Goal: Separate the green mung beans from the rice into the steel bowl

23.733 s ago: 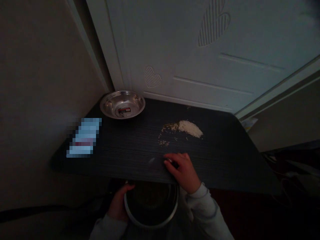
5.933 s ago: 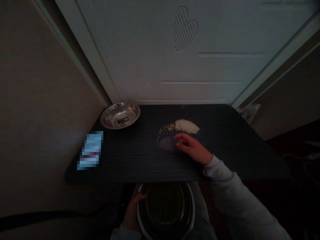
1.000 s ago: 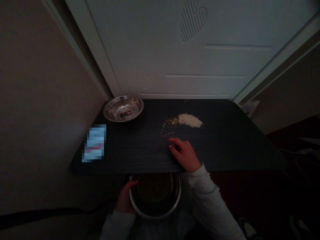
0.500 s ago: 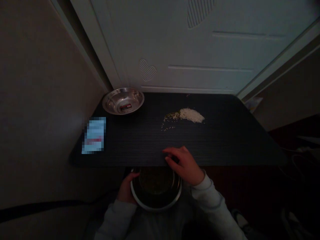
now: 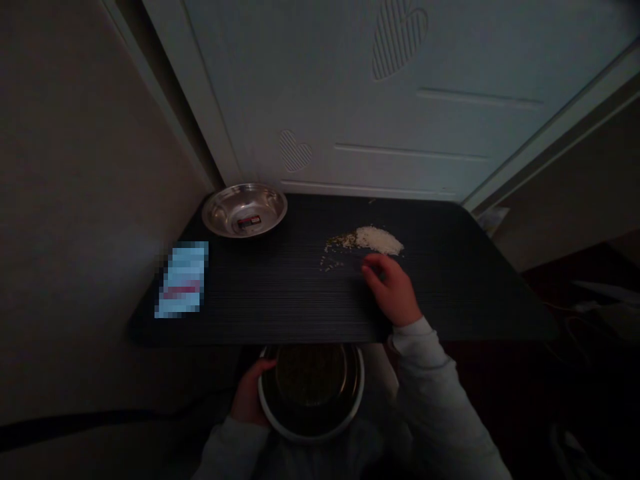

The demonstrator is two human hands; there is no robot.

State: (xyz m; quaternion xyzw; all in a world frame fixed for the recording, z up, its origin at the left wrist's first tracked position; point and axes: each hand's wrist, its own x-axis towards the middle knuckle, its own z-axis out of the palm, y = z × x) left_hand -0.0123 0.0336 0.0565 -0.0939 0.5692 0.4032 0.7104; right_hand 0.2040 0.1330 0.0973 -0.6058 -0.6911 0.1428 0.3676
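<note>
My left hand [image 5: 253, 392] grips the left side of a round, dark-filled bowl [image 5: 313, 437] with a pale rim, held low below the table's front edge. Its thumb lies over the rim; dim light hides what is inside. Over the table, my right hand [image 5: 393, 287] has curled fingers, with thumb and index tips drawn close together. Anything between them is too small to make out. Just beyond its fingertips lies a pile of white rice grains [image 5: 380, 240]. Small dark greenish grains [image 5: 343, 240] mix into the pile's left end, and a few loose white grains [image 5: 330, 263] lie nearer to me.
A shiny metal basin [image 5: 245, 210] with a label inside stands at the table's back left. A blurred-out, lit rectangle [image 5: 183, 280] lies at the left edge. Behind the dark table [image 5: 280, 300] rises a white door [image 5: 325, 87] with heart patterns.
My right hand has moved forward and right, from near the bowl to beside the rice pile, its fingers drawing closer together. My left hand still holds the bowl. The view has tilted up slightly.
</note>
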